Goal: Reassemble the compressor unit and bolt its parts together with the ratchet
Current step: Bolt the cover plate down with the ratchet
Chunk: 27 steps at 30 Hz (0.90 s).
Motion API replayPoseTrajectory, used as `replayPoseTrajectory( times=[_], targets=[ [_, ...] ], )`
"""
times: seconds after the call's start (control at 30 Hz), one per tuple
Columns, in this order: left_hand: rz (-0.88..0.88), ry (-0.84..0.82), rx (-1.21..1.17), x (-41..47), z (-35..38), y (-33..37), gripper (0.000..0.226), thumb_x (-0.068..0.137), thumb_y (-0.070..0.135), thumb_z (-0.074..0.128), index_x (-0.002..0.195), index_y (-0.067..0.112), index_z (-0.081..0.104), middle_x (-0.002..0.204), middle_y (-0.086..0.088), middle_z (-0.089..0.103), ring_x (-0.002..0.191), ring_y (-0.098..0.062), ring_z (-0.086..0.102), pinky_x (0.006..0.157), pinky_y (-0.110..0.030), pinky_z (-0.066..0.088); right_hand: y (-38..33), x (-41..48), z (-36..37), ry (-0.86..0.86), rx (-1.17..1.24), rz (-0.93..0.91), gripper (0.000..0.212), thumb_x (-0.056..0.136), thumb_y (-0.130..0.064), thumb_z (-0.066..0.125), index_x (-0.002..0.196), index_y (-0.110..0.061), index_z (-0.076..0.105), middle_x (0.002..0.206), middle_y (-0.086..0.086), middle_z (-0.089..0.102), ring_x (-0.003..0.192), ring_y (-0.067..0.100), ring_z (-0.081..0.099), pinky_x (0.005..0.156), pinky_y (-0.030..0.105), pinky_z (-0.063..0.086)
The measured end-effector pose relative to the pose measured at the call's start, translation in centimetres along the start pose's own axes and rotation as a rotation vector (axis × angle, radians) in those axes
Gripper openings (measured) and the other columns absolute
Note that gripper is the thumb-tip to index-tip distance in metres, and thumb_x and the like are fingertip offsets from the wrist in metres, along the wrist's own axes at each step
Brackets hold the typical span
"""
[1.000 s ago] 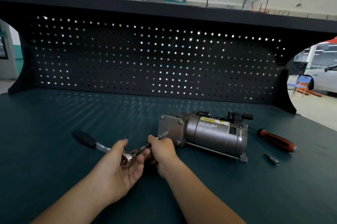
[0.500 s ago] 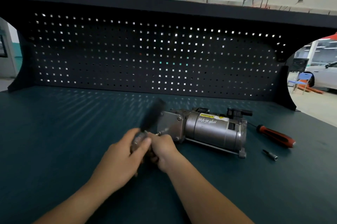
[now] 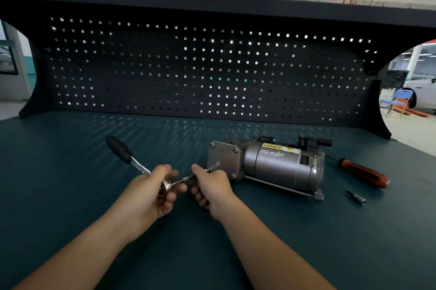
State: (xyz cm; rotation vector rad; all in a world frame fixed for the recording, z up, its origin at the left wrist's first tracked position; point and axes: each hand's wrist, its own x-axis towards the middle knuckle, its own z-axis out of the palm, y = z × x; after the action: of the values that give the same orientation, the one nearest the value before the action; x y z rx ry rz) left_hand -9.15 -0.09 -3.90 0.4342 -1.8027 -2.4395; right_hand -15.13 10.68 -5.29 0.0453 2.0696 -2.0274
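As left hand point(image 3: 151, 192), right hand point(image 3: 212, 186) grip one ratchet point(image 3: 119, 150) | one compressor point(image 3: 278, 167)

A red-and-black-handled screwdriver point(image 3: 364, 173) lies on the dark teal bench top point(image 3: 70, 195), before the right end of the black perforated metal back panel point(image 3: 165, 72). A small grey metal bit point(image 3: 356, 197), perhaps a socket adapter, lies farther out from the panel.
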Motion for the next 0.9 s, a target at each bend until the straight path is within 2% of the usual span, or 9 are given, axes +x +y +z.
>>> replayPoseTrajectory(
  times=[0.17,0.3,0.5,0.67,0.7,0.73,0.8,0.83,0.9],
  targets=[
    [-0.086,-0.067,-0.050,-0.7,0.5,-0.1,0.015,0.087,0.009,0.054,0.098,0.011,0.065,0.052,-0.001,0.060,0.035,-0.004,0.047,0.033,-0.013,0.040,0.0,-0.1,-0.1,-0.014,0.012,0.006,0.030,0.092,-0.029,0.054,0.069,-0.009,0.055,0.043,-0.001,0.049,0.026,0.006,0.038,0.033,0.013,0.027],
    [-0.192,-0.111,-0.150,-0.8,0.9,-0.3,0.035,0.084,-0.009,0.041,0.094,0.013,0.066,0.063,-0.007,0.068,0.034,-0.003,0.049,0.033,-0.013,0.043,-0.2,-0.3,-0.2,0.005,-0.021,0.016,0.026,0.091,-0.028,0.056,0.072,-0.010,0.053,0.049,0.000,0.047,0.036,0.010,0.041,0.035,0.013,0.029],
    [-0.166,-0.066,-0.152,-0.8,1.2,-0.1,0.038,0.082,-0.013,0.031,0.092,0.009,0.060,0.051,-0.006,0.060,0.027,-0.002,0.030,0.029,-0.006,0.021,-0.4,-0.1,0.2,0.009,-0.024,0.055,0.025,0.095,-0.021,0.048,0.073,-0.010,0.050,0.051,0.002,0.048,0.036,0.010,0.038,0.033,0.011,0.025],
    [-0.140,-0.100,-0.156,-1.1,1.1,-0.3,0.038,0.082,-0.014,0.031,0.090,0.007,0.062,0.050,-0.003,0.050,0.027,-0.002,0.029,0.030,-0.007,0.019,-0.5,-0.4,0.0,-0.024,-0.098,0.044,0.028,0.095,-0.023,0.046,0.077,-0.005,0.057,0.054,0.005,0.053,0.033,0.009,0.040,0.033,0.013,0.026],
    [-0.139,-0.106,-0.161,-1.2,1.1,-0.3,0.038,0.082,-0.013,0.031,0.089,0.006,0.062,0.050,-0.003,0.049,0.028,-0.002,0.029,0.030,-0.007,0.019,-0.6,-0.6,-0.2,-0.009,-0.266,-0.014,0.033,0.096,-0.027,0.044,0.081,-0.002,0.060,0.057,0.006,0.055,0.037,0.011,0.047,0.037,0.014,0.030],
    [-0.138,-0.111,-0.162,-1.2,1.1,-0.4,0.038,0.082,-0.013,0.031,0.090,0.006,0.062,0.050,-0.003,0.049,0.028,-0.002,0.029,0.030,-0.007,0.019,-0.8,-0.9,-0.5,0.039,-0.523,-0.113,0.038,0.096,-0.032,0.042,0.088,0.000,0.062,0.066,0.008,0.060,0.049,0.015,0.057,0.045,0.016,0.034],
    [-0.138,-0.124,-0.158,-1.2,1.2,-0.4,0.038,0.083,-0.013,0.031,0.092,0.005,0.062,0.050,-0.002,0.050,0.029,-0.002,0.029,0.031,-0.007,0.019,-1.5,-1.4,-1.4,0.260,-1.016,-0.440,0.041,0.096,-0.039,0.039,0.095,-0.004,0.062,0.090,0.013,0.065,0.084,0.028,0.063,0.061,0.025,0.033],
    [-0.136,-0.134,-0.153,-1.1,1.2,-0.4,0.037,0.083,-0.013,0.031,0.093,0.005,0.062,0.050,-0.002,0.050,0.029,-0.003,0.029,0.031,-0.007,0.019,-2.3,-1.9,-2.1,0.384,-1.088,-0.604,0.039,0.096,-0.039,0.040,0.094,-0.006,0.061,0.094,0.014,0.065,0.090,0.031,0.061,0.064,0.029,0.030],
    [-0.118,-0.138,-0.135,-1.0,1.2,-0.7,0.035,0.082,-0.012,0.034,0.092,0.004,0.064,0.051,-0.003,0.052,0.030,-0.003,0.031,0.031,-0.008,0.022,-4.5,-1.9,-3.8,0.581,-0.991,-0.887,0.034,0.094,-0.035,0.045,0.092,-0.007,0.064,0.094,0.012,0.065,0.091,0.031,0.058,0.068,0.032,0.032]
  ],
)
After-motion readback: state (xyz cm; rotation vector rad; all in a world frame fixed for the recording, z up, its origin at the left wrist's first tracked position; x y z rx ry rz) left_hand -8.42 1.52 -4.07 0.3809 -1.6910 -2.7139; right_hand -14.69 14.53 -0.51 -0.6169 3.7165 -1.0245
